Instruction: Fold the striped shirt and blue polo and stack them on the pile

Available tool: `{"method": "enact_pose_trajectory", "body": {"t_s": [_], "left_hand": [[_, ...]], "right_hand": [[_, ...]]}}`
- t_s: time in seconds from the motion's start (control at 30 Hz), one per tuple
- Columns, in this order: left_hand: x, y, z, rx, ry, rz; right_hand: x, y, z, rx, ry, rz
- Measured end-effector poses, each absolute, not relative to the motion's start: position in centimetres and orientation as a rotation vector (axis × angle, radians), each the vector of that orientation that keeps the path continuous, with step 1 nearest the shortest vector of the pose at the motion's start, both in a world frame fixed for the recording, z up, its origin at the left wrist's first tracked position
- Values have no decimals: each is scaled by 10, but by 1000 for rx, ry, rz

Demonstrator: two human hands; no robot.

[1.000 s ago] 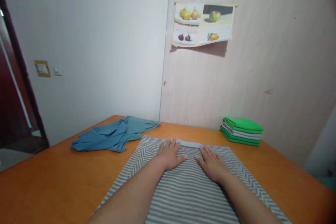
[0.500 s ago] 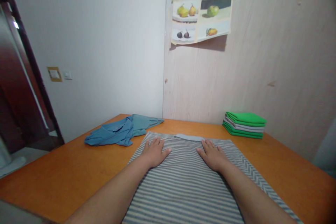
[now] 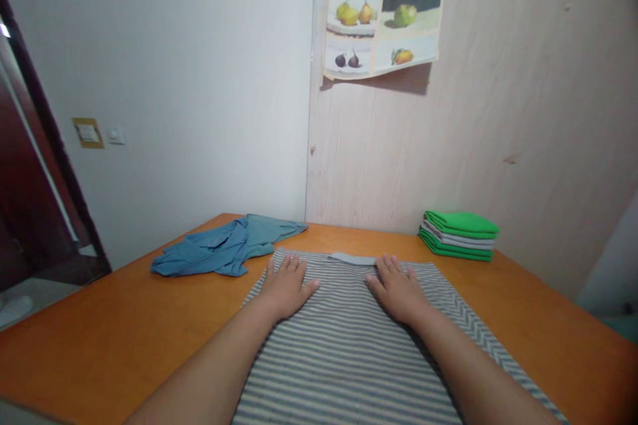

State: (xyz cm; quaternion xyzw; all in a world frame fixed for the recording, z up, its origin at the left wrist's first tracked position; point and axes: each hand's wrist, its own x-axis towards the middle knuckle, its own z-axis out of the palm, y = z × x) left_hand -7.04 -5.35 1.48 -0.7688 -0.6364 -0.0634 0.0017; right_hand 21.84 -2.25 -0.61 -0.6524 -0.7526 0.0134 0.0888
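A grey-and-white striped garment (image 3: 343,345) lies spread on the orange-brown table, with a plain light-grey band (image 3: 353,259) at its far edge. My left hand (image 3: 286,289) rests flat on its far left part, fingers spread. On the far right part lies my right hand (image 3: 399,289), also flat, its fingertips touching or close to the right end of the grey band. Neither hand grips the cloth. The near end of the garment runs out of view at the bottom.
A crumpled blue garment (image 3: 214,249) lies at the table's back left. At the back right sits a stack of folded green and grey cloths (image 3: 458,236). The table (image 3: 124,339) meets a wall (image 3: 369,166) bearing a fruit picture sheet (image 3: 383,33).
Both hands have slid slightly toward the far edge of the striped garment, still flat on it. The camera view has shifted a little.
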Motion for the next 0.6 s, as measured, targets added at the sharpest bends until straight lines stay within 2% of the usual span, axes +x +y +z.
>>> {"method": "enact_pose_trajectory", "body": {"t_s": [0.23, 0.6], "left_hand": [[-59, -62, 11, -2667, -1856, -111], [-63, -53, 4, -2640, -1889, -85]], "right_hand": [[201, -33, -9, -1864, -2415, 259], [203, -40, 4, -1837, -2407, 331]]}}
